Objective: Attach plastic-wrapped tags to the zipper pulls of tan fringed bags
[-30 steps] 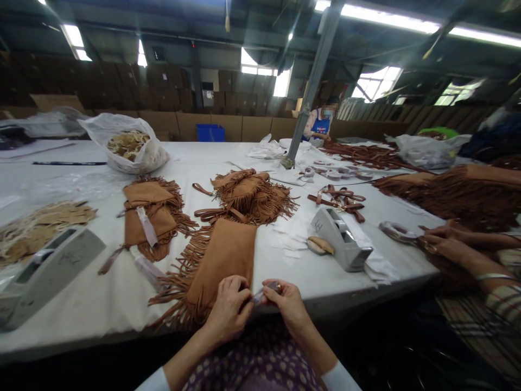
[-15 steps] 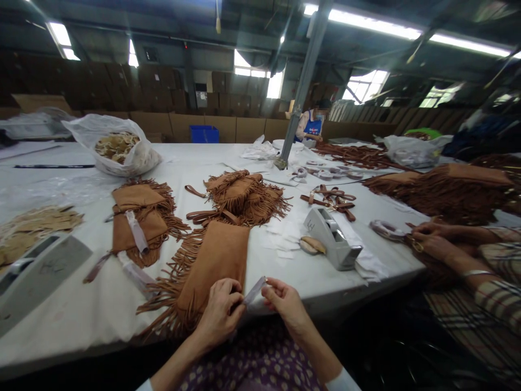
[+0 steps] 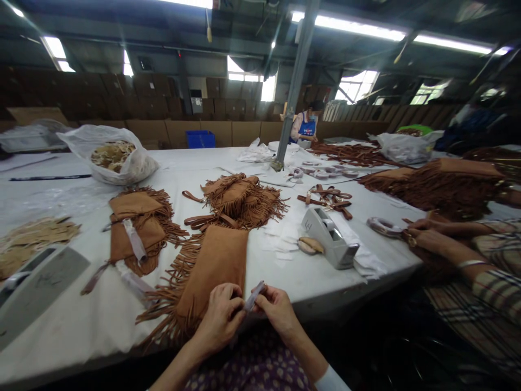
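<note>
Between my hands, at the table's front edge, is a narrow strip wrapped in pale, translucent film (image 3: pixel 254 296). My left hand (image 3: pixel 220 314) pinches its lower end, while the fingers of my right hand (image 3: pixel 277 310) are closed on its upper end. Right beside my left hand lies a tan suede pouch (image 3: pixel 217 260) with long fringe spread to its left. Further left are stacked fringed pouches (image 3: pixel 138 231), one with a film-wrapped strap (image 3: pixel 135 241) across it. What the film covers in my hands is hard to make out.
Grey tape dispensers stand at right (image 3: pixel 329 239) and left (image 3: pixel 40 293). Behind the pouch is a fringed heap (image 3: pixel 244 198); brown straps (image 3: pixel 325 198) lie to its right. A metal post (image 3: pixel 295 87) rises from the table. At right, a co-worker's hands (image 3: pixel 431 239) handle brown pieces.
My right hand has come slightly closer to my left, and the wrapped strip stands a little steeper between them. The whole view has shifted slightly.
</note>
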Motion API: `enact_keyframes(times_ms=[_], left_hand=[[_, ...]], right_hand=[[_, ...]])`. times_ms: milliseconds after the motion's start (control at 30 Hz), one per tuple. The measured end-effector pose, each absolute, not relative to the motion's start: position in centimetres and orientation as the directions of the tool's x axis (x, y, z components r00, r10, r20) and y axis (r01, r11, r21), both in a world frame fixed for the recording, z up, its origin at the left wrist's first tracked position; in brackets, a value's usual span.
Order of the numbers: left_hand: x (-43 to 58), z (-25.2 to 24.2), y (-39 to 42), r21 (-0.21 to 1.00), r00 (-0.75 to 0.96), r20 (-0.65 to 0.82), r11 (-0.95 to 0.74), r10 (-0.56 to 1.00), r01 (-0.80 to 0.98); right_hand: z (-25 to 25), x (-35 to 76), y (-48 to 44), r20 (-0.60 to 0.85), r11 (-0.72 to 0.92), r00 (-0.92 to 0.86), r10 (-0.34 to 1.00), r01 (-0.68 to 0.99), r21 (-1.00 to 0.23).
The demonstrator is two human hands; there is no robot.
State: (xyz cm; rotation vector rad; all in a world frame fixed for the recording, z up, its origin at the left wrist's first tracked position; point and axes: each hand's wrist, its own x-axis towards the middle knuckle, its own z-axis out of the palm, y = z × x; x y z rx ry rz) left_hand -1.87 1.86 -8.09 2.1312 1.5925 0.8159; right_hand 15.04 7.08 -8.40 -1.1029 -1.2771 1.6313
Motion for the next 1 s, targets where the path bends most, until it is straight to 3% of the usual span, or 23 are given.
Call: enact_keyframes(times_ms=[200, 533, 1000], left_hand=[[-0.1, -7.5, 1.4, 0.622, 0.102, 0.271, -0.256, 0.957, 0.740], [1.0, -9.0, 2.4, 0.755, -0.106, 0.223, -0.103, 0.969, 0.647], [1.9, -10.3, 2.6, 0.746, -0.190, 0.346, -0.146, 0.919, 0.650]], right_hand=[[-9.2, 14.8, 7.2, -0.163, -0.157, -0.241, 0.957, 0.043, -0.987], [-8.5, 15.2, 7.9, -0.126, -0.110, -0.224, 0.966, 0.083, -0.990], [-8.0, 15.8, 8.3, -0.044, -0.064, -0.318, 0.947, -0.053, -0.997]])
